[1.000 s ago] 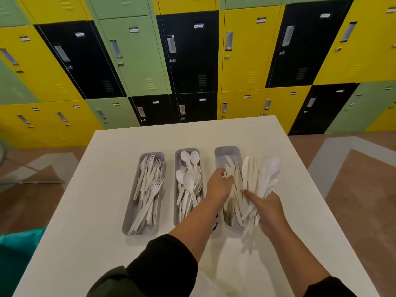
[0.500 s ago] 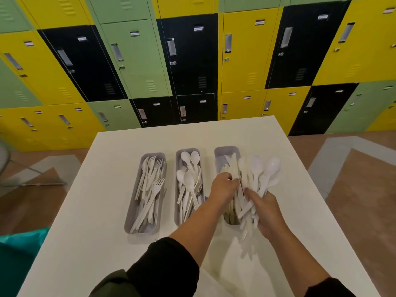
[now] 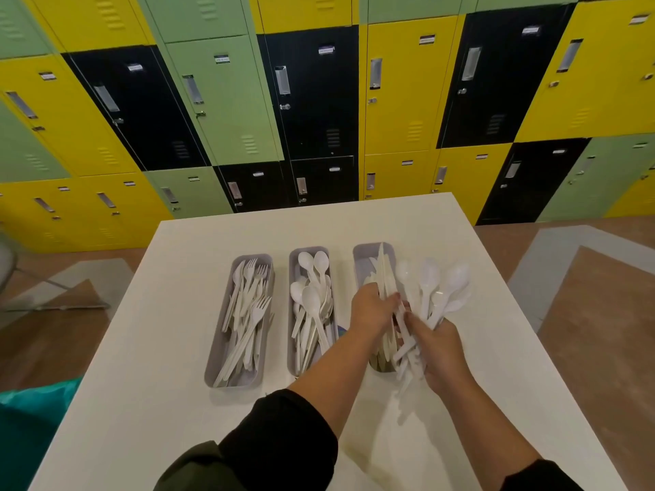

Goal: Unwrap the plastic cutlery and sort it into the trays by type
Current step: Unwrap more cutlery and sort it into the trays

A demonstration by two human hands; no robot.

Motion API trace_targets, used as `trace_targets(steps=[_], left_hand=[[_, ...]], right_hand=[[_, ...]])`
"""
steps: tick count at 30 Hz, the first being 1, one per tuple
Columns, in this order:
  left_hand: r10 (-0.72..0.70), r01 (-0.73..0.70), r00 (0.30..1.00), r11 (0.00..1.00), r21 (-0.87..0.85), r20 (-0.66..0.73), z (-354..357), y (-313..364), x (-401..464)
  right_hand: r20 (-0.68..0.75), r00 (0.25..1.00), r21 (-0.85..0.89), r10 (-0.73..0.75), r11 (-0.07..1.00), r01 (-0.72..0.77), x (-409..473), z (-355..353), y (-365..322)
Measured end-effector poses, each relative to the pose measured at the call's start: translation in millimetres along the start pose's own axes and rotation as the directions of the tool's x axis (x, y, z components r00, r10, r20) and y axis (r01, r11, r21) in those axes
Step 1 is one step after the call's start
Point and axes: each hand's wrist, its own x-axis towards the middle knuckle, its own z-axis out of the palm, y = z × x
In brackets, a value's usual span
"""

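1. My right hand [image 3: 437,349] is clamped on a bunch of white plastic cutlery [image 3: 430,299]; the spoon bowls fan out beyond my fingers, blurred, so I count roughly four and cannot be sure.
2. My left hand [image 3: 372,311] is closed on the knives [image 3: 384,274] at the bunch's left edge, touching my right; its fingertips are hidden.
3. Under both hands lies the knife tray [image 3: 365,253]; only its far end shows, so its contents cannot be counted.
4. Left of my grip stand two more grey trays, three in all: the spoon tray [image 3: 294,256] just beside, the fork tray [image 3: 212,366] farther left. Their piles overlap too much to count.
5. All sit on the white table [image 3: 141,384]; my dark sleeves are cut off by the near edge.
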Motion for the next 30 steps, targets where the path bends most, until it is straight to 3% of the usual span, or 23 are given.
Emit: trace_targets(steps=[4,9,12,16,20,25,30], left_hand=[[-0.019,0.017,0.997,1.000,-0.026,-0.075,-3,-14,23],[0.036,-0.034,0.999,0.994,0.101,-0.019,-13,12,17],[0.033,-0.033,0.999,0.996,0.079,-0.005,-12,8,16],[0.036,-0.042,0.988,0.999,0.033,0.149,-8,6,6],[-0.010,0.048,0.951,0.992,-0.114,0.310,-3,8,-10],[-0.054,0.082,0.979,0.987,-0.139,0.195,1,4,-13],[-0.063,0.090,0.984,0.984,-0.156,0.168,0,3,-17]], right_hand=[[-0.073,0.997,0.052,0.023,0.998,-0.019,1,-5,0],[-0.048,0.999,0.088,0.001,0.996,0.003,0,-10,-7],[-0.014,1.000,0.057,-0.013,0.998,0.014,-4,-9,-12],[0.022,0.999,0.036,0.025,0.999,-0.026,-11,-5,-21],[0.075,0.997,0.043,0.028,0.999,-0.031,-16,-1,-21],[0.164,0.986,0.078,-0.015,0.997,0.002,-21,1,-21],[0.168,0.985,0.101,-0.025,0.995,0.008,-25,0,-19]])
